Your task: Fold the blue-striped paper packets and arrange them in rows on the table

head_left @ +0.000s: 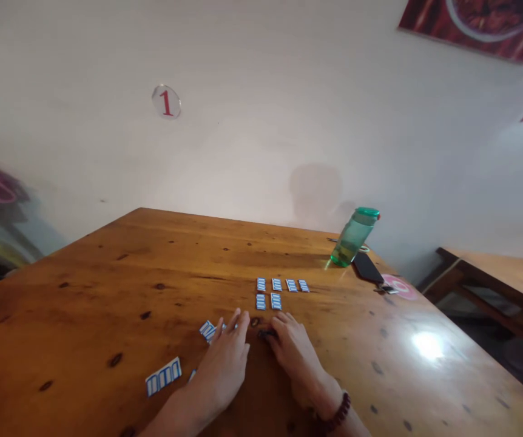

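My left hand [225, 358] is stretched out low over the table, its fingers extended. Partly beneath those fingers lie some white paper pieces [207, 331] with blue outlines. To the left of it rests a longer strip [164, 376] of the same blue-outlined paper. My right hand [295, 349], with a beaded bracelet on the wrist, has its fingers curled at the tabletop. A small dark object [265, 334] shows at its thumb and fingertips; its kind is unclear. Just beyond both hands, several small blue-and-white pieces [276, 301] lie in two neat rows.
A green bottle [355, 238] stands at the back right of the wooden table [93, 285]. Beside it are a black phone [367, 267], keys [386, 289] and a round pink-and-white disc [400, 286]. The wall [243, 121] borders the far edge. Another table [507, 267] is at right.
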{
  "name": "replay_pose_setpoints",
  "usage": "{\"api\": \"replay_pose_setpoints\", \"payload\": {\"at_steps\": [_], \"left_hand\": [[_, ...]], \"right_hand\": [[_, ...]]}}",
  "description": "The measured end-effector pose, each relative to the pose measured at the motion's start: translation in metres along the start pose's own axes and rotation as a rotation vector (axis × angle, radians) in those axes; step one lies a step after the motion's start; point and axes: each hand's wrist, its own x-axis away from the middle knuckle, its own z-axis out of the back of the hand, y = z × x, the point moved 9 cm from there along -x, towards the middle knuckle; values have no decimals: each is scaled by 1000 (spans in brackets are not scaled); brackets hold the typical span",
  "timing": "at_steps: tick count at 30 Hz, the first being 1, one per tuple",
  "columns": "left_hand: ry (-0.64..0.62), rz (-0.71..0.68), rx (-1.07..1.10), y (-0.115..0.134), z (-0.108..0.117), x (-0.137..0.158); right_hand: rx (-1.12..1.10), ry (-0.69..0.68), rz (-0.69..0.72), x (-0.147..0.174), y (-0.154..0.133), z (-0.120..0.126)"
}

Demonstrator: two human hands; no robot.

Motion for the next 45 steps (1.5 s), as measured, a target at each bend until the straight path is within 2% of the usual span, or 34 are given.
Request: {"api": "replay_pose_setpoints", "payload": {"at_steps": [2, 5, 13, 21, 24, 30, 39, 42, 45], "left_hand": [[-100, -1, -46, 4, -10, 3], [-178, 20, -111, 8, -17, 6], [-247, 62, -124, 10, -24, 10], [-246, 75, -84, 4, -29, 9], [-215, 52, -48, 5, -28, 9], [-235, 35, -80, 9, -28, 11], [-100, 5, -4, 2, -23, 3], [11, 18, 114, -2, -13, 1], [171, 46, 322, -7, 10, -2]], "right_hand": [[17, -10, 8, 0, -1, -1], [16, -18, 14, 0, -1, -4], [16, -51, 19, -1, -1, -7], [41, -81, 10, -1, -1, -8], [41, -108, 4, -2, -1, -9], [40, -134, -6, -3, -1, -10], [34, -132, -8, -2, -1, -10], [-5, -95, -1, -3, -1, -8], [-232, -9, -8, -5, 1, -2]]}}
